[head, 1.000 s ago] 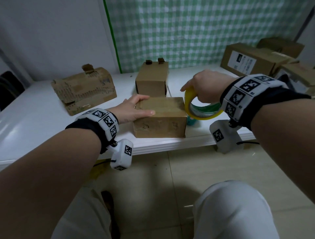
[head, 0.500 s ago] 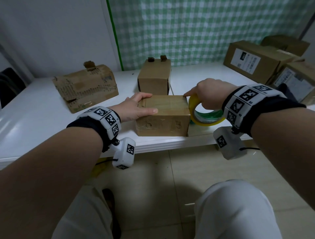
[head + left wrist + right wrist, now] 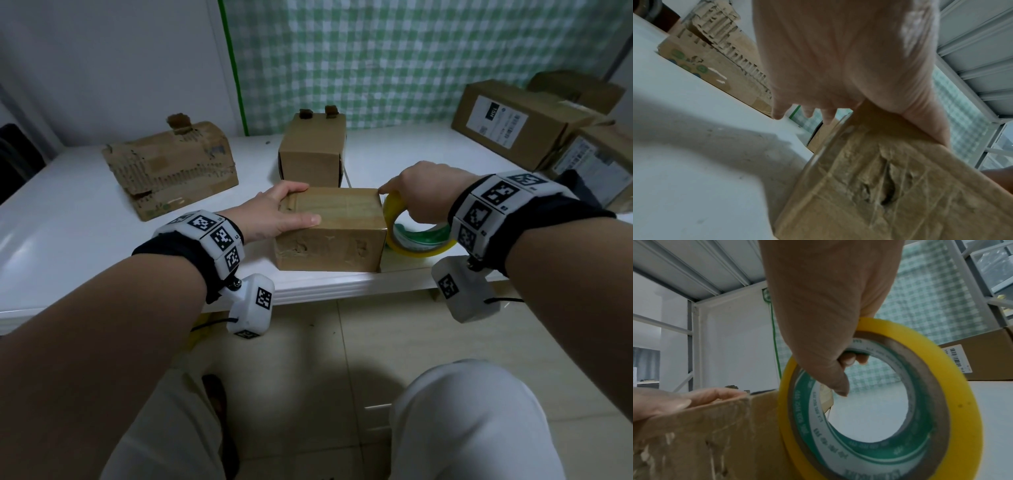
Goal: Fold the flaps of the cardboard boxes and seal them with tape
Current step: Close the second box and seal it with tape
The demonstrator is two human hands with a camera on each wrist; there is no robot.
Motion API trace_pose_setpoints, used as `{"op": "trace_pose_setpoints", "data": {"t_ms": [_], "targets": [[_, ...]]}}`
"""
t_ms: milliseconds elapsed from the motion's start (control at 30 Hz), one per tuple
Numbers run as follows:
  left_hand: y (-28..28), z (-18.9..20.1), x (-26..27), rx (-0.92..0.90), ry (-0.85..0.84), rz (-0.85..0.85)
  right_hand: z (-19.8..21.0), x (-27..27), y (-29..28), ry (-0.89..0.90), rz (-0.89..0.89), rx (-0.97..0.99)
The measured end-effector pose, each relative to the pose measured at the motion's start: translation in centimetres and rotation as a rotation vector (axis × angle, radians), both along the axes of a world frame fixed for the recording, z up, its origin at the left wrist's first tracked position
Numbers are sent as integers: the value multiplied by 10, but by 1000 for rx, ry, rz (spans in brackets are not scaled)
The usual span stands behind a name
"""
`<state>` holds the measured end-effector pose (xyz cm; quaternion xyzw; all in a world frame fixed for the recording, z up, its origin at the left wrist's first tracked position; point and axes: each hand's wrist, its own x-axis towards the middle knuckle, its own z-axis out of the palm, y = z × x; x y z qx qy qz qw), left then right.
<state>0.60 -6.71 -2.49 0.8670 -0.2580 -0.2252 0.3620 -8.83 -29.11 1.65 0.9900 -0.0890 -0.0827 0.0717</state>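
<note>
A small closed cardboard box (image 3: pixel 335 226) (image 3: pixel 890 186) (image 3: pixel 701 431) sits near the front edge of the white table (image 3: pixel 68 246). My left hand (image 3: pixel 281 212) (image 3: pixel 838 65) lies on its top left corner, thumb along the top, fingers over the far edge. My right hand (image 3: pixel 421 195) (image 3: pixel 828 305) grips a yellow tape roll (image 3: pixel 418 236) (image 3: pixel 879 410) with a green-printed core, fingers hooked through its hole. The roll stands on edge against the box's right side, index finger pointing at the top right corner.
Behind the box stands a second small box (image 3: pixel 311 150) with two tabs sticking up. A torn, crushed box (image 3: pixel 171 171) lies at the back left. Larger labelled boxes (image 3: pixel 513 123) are stacked at the right. A green checked curtain hangs behind.
My right hand has lowered the tape roll from above the box's right corner down beside its right side. The left hand has stayed on the box.
</note>
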Motion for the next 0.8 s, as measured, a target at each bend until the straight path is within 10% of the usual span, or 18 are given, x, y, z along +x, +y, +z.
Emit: {"op": "trace_pose_setpoints", "data": {"t_ms": [533,800], "targets": [[3,-2,5,31,-55,-27,0,1,5,35,-36,-19],[13,2,-8,371,-610,-84,-2,-2,20,34,-51,-46]]}}
